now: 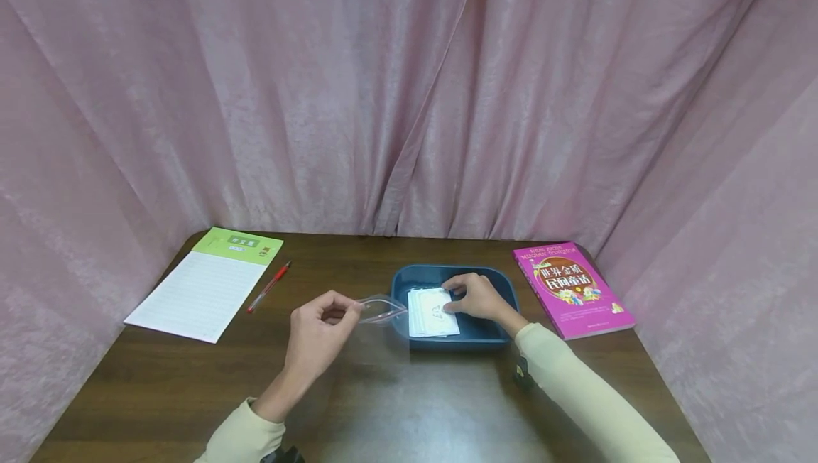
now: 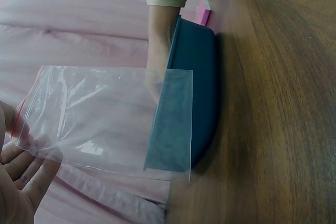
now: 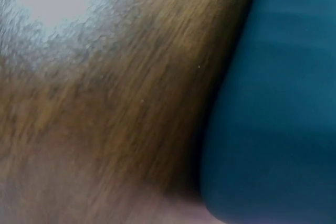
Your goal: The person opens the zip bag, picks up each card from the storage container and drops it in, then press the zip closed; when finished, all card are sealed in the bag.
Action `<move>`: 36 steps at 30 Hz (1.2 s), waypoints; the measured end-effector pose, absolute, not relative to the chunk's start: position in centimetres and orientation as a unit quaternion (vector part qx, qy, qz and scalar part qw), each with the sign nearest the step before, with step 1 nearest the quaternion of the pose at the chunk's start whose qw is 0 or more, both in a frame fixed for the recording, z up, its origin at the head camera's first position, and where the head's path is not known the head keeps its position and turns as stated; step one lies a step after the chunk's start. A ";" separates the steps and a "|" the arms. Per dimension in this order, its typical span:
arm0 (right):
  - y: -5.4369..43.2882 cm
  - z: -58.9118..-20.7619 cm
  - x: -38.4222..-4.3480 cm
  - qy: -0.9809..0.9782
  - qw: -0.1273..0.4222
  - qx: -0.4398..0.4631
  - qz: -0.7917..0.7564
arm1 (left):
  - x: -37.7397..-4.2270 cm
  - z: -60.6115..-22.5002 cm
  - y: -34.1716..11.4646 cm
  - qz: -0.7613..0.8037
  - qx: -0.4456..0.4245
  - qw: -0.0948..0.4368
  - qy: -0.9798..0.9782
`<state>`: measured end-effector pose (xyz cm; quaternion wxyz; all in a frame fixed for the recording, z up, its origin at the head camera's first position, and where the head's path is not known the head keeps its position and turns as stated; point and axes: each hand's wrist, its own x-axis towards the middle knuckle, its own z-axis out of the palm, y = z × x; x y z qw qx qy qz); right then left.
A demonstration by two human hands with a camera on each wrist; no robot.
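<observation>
My left hand point(image 1: 322, 328) pinches a clear zip bag point(image 2: 115, 119) by its red-lined top edge. In the head view the bag's mouth gapes a little, and its body reaches over the left end of a dark blue-green plastic bin point(image 1: 479, 341). Inside the bin lies a stack of white paper cards point(image 1: 424, 317), the top one bearing a small dark drawing. My right hand point(image 1: 479, 297) reaches in over the right side, curled thumb and fingers gripping the cards at their upper right. The right wrist view shows only the bin's outer wall point(image 3: 273, 108) and the table, not the fingers.
A lined writing pad point(image 1: 198, 292) with a green header lies at the left of the wooden table point(image 1: 358, 406), a red pen point(image 1: 270, 287) beside it. To the bin's right is a pink book point(image 1: 571, 292). Pink curtains point(image 1: 307, 94) hang round the table's back and sides.
</observation>
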<state>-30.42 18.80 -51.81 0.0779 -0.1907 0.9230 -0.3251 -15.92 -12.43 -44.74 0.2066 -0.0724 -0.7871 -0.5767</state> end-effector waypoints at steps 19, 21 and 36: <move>18.5 -51.3 -29.5 0.929 0.039 -0.166 -0.329 | -16.2 -45.1 -12.3 -0.570 -0.080 0.213 -0.789; 18.7 -51.2 -29.5 0.923 0.034 -0.163 -0.346 | -16.2 -45.1 -12.4 -0.571 -0.078 0.210 -0.790; 21.0 -48.3 -27.5 0.877 0.053 -0.160 -0.449 | -16.4 -45.0 -12.6 -0.554 -0.060 0.203 -0.805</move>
